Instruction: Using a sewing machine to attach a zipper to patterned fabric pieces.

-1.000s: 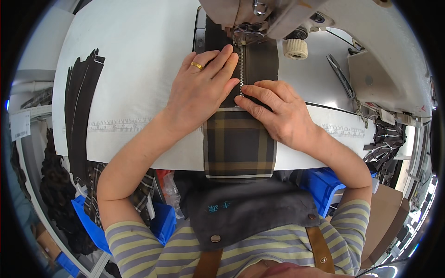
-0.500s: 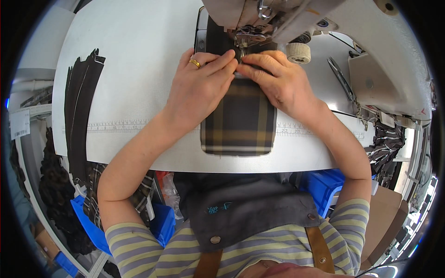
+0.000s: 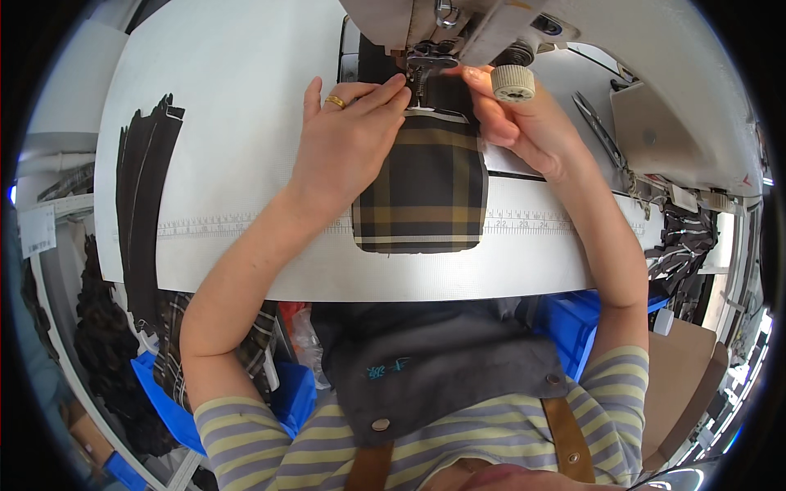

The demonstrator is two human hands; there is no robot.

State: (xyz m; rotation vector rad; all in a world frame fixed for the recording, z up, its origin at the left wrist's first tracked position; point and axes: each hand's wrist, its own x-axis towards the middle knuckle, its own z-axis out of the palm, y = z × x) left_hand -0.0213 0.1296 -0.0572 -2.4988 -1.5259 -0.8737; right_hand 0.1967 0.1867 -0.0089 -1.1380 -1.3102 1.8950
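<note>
Under the presser foot [image 3: 419, 90] of a sewing machine lies a plaid fabric piece [image 3: 422, 184], black with olive-brown stripes and a pale line near its front edge. Dark fabric continues behind it. My left hand [image 3: 352, 123], with a gold ring, rests flat on the fabric's left side, its fingers stretched out beside the foot. To the right of the foot is my right hand [image 3: 528, 123], turned partly palm up. Its fingers look apart and bent, some of them covered by the machine's ridged knob [image 3: 513, 83]. I see nothing held in it.
Dark fabric strips [image 3: 146, 204] lie at the table's left. Metal scissors [image 3: 598, 127] rest to the right, beside the machine's body. A printed ruler scale [image 3: 213, 223] crosses the white table. Blue bins [image 3: 573, 327] stand below the table's front edge.
My right hand has left the fabric beside the foot and moved right and away from me, turning over. The plaid fabric has shifted slightly away. My left hand stays on it.
</note>
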